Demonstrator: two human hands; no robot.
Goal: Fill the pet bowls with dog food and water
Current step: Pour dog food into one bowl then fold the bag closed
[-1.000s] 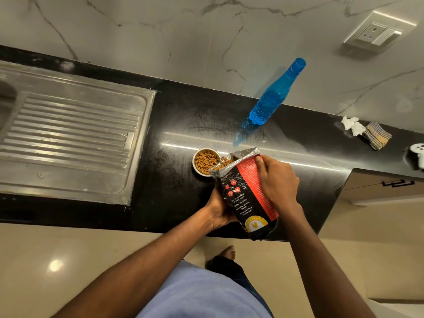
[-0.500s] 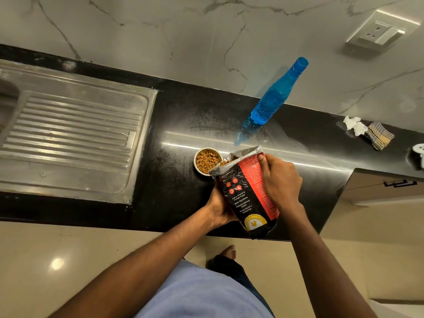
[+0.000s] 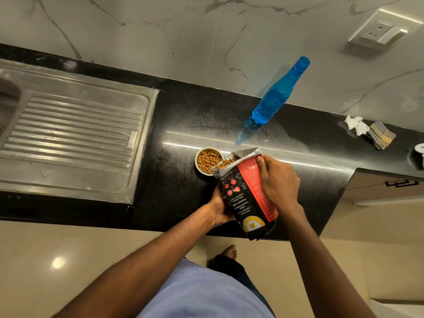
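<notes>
A small steel pet bowl (image 3: 199,169) full of brown kibble sits on the black counter (image 3: 179,125). A black and red dog food bag (image 3: 243,198) is tilted with its open mouth at the bowl's right rim, kibble showing inside. My left hand (image 3: 220,207) grips the bag from underneath on its left side. My right hand (image 3: 278,180) clasps the bag's upper right edge. A blue water bottle (image 3: 273,104), capped, stands behind the bowl against the marble wall. Only one bowl is visible.
A steel sink drainboard (image 3: 71,136) fills the counter's left. A checked cloth (image 3: 380,134) and crumpled white paper (image 3: 355,125) lie at the far right, near a white object (image 3: 419,150). A wall socket (image 3: 378,33) is upper right. A cabinet (image 3: 385,187) sits right of the counter's end.
The bag and both hands have barely shifted; the bag's mouth stays at the bowl's rim and the bowl remains full of kibble.
</notes>
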